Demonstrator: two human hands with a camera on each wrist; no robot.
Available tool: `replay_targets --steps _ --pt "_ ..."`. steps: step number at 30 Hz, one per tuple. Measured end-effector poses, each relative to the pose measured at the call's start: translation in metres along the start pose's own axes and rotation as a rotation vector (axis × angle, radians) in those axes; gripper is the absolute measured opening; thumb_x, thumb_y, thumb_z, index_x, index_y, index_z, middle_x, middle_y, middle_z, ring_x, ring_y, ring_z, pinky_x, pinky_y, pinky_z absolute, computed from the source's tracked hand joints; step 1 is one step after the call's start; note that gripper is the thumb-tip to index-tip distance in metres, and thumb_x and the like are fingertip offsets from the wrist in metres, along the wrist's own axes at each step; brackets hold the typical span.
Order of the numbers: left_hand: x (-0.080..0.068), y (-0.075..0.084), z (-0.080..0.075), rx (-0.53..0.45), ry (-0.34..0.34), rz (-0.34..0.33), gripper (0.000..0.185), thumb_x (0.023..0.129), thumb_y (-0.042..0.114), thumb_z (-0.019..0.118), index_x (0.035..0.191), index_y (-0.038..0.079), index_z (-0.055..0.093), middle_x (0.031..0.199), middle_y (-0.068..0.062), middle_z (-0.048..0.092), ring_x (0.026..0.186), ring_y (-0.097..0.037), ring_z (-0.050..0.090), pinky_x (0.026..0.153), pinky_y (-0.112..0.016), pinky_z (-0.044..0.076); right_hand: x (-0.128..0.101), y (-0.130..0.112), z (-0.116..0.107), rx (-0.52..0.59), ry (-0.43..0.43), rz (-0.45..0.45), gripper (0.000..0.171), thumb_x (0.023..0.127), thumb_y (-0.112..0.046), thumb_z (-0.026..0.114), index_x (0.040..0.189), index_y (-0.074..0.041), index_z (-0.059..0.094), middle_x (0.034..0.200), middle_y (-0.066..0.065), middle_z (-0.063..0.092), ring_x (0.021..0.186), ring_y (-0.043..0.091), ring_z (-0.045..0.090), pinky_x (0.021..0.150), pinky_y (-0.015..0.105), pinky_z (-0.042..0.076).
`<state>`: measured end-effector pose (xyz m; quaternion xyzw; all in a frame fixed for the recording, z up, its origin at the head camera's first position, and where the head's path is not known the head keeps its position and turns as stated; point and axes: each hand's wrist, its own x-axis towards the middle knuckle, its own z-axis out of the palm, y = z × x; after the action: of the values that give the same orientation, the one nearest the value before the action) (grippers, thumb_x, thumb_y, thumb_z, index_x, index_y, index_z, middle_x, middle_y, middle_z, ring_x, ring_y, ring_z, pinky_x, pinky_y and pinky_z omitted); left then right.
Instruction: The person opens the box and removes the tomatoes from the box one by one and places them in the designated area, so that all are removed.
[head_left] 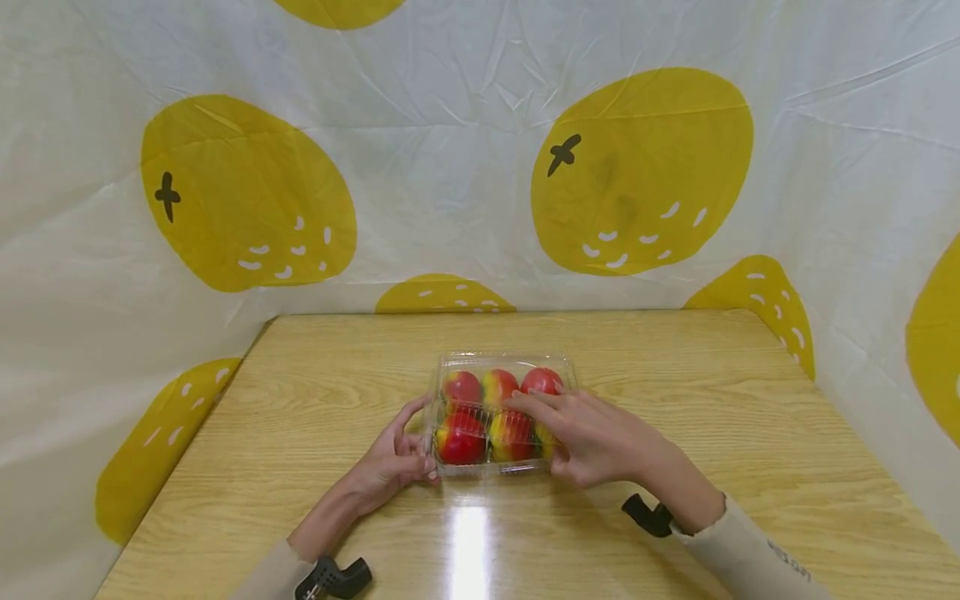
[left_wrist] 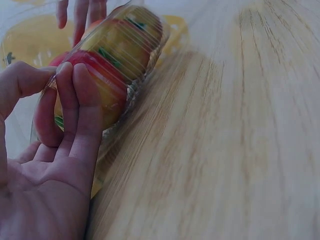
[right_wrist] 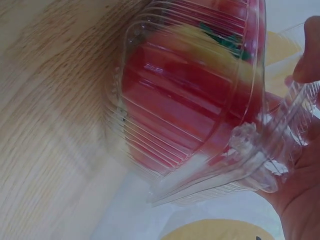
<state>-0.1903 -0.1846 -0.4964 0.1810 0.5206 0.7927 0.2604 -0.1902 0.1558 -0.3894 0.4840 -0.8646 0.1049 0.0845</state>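
Observation:
A clear plastic clamshell box (head_left: 506, 469) stands on the table and holds several red and yellow apples (head_left: 461, 440) in two rows. My left hand (head_left: 397, 458) grips its left side; in the left wrist view the thumb and fingertips (left_wrist: 84, 82) pinch the plastic rim. At the right side, my right hand (head_left: 600, 437) holds the box, with fingers reaching across the top. The right wrist view shows ribbed plastic (right_wrist: 295, 107) between the thumb and palm of that hand. Whether the lid is fully closed, I cannot tell.
The light wooden table (head_left: 337, 358) extends around the box on every side. A white curtain (head_left: 442, 192) printed with large yellow fruit hangs behind the table and along both sides. Dark wrist mounts (head_left: 648, 515) sit on both forearms.

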Motion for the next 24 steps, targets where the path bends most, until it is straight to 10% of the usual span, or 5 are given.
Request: replay_targets --steps 5,9,24 --pt "0.001 0.000 0.000 -0.005 -0.009 0.002 0.097 0.092 -0.009 0.062 0.165 0.022 0.008 0.082 0.004 0.067 0.077 -0.013 0.072 0.079 -0.033 0.062 -0.003 -0.004 0.003 -0.039 -0.010 0.008 0.085 0.069 -0.008 0.069 0.152 -0.016 0.048 0.144 0.005 0.063 0.098 0.016 0.068 0.092 0.043 0.057" --pt "0.001 0.000 -0.001 -0.014 -0.021 0.011 0.096 0.092 -0.010 0.061 0.165 0.023 0.008 0.082 0.004 0.067 0.078 -0.013 0.072 0.080 -0.033 0.061 -0.006 -0.007 0.007 -0.069 -0.030 0.002 0.082 0.073 -0.009 0.070 0.152 -0.013 0.050 0.152 0.013 0.056 0.138 0.033 0.058 0.114 0.064 0.040" --pt "0.000 0.001 0.000 -0.017 0.007 -0.032 0.099 0.092 -0.008 0.062 0.165 0.028 0.005 0.083 0.002 0.069 0.077 -0.015 0.072 0.082 -0.036 0.061 -0.011 -0.009 0.014 -0.216 0.005 0.010 0.082 0.072 -0.019 0.082 0.149 -0.017 0.053 0.155 0.010 0.052 0.142 0.031 0.050 0.118 0.070 0.030"
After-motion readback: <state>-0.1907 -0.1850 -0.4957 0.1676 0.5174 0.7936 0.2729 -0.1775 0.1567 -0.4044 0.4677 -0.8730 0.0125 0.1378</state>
